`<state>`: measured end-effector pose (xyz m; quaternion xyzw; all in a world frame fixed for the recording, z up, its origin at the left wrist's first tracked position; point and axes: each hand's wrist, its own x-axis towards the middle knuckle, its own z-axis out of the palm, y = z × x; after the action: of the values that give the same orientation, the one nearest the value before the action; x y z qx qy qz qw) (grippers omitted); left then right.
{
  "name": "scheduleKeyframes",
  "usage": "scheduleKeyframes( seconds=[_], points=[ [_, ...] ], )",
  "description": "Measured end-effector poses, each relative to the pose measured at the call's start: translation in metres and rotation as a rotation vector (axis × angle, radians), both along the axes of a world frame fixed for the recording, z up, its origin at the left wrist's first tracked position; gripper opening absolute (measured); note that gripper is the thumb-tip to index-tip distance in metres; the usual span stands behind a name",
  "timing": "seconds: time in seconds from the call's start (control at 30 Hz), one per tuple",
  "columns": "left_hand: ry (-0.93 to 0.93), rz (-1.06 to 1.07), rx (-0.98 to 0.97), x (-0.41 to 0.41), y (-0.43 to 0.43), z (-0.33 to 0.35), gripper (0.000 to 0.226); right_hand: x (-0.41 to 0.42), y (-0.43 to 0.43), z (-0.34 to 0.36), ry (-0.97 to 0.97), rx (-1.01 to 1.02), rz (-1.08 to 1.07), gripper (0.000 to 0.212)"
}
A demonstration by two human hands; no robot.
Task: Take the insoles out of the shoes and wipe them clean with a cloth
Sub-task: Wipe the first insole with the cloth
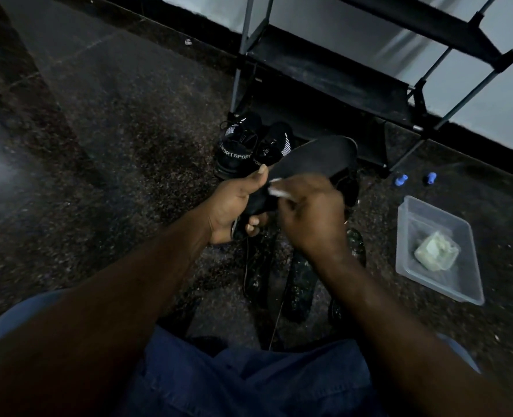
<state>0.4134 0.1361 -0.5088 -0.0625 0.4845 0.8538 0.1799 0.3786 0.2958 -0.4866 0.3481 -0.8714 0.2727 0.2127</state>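
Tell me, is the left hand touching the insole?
Touching. The head view shows the left hand gripping the insole near one end, thumb pressed on top.

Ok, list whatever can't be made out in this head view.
Head view:
Cloth: only a white edge shows; the right hand covers the rest.
Insole, near end: hidden inside the left hand.
Dark shapes below the hands: too dim to identify.
Pale wad in the plastic tray: too blurred to name.
Shoe rack: cut off by the top edge.
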Motion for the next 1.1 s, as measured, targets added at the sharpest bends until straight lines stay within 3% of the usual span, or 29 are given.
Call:
scheduleKeyframes(
  seconds=[0.07, 0.2, 0.3, 0.47, 0.7, 0.8, 0.93, 1.1],
  points=[
    [0.0, 0.014, 0.012, -0.001, -0.003, -0.001, 0.045, 0.012, -0.006, -0.002, -0.06, -0.064, 0.094, 0.024],
    [-0.011, 0.048, 0.078, -0.002, -0.013, -0.002, 0.057, 0.018, -0.002, 0.0, -0.635, -0.674, -0.115, 0.019],
    [-0.01, 0.075, 0.14, -0.002, -0.021, 0.001, 0.057, 0.018, 0.008, -0.005, -0.821, -0.901, -0.154, 0.027],
    [-0.018, 0.058, 0.133, -0.001, -0.017, 0.006, 0.058, 0.02, 0.013, -0.007, -0.92, -0.902, -0.063, 0.031],
    [0.012, -0.004, 0.124, 0.004, -0.015, 0.008, 0.064, 0.019, -0.009, -0.001, -1.067, -0.97, 0.041, 0.012],
    [-0.003, -0.07, 0.14, 0.002, -0.018, 0.004, 0.067, 0.017, -0.014, 0.0, -1.061, -0.988, -0.073, 0.014],
    [0.002, -0.093, 0.18, 0.001, -0.019, 0.004, 0.048, 0.009, -0.012, -0.002, -1.033, -1.061, -0.212, 0.015],
    [-0.029, -0.047, 0.144, 0.0, -0.017, 0.003, 0.058, 0.003, -0.007, -0.008, -1.002, -1.049, -0.246, 0.015]
  ],
)
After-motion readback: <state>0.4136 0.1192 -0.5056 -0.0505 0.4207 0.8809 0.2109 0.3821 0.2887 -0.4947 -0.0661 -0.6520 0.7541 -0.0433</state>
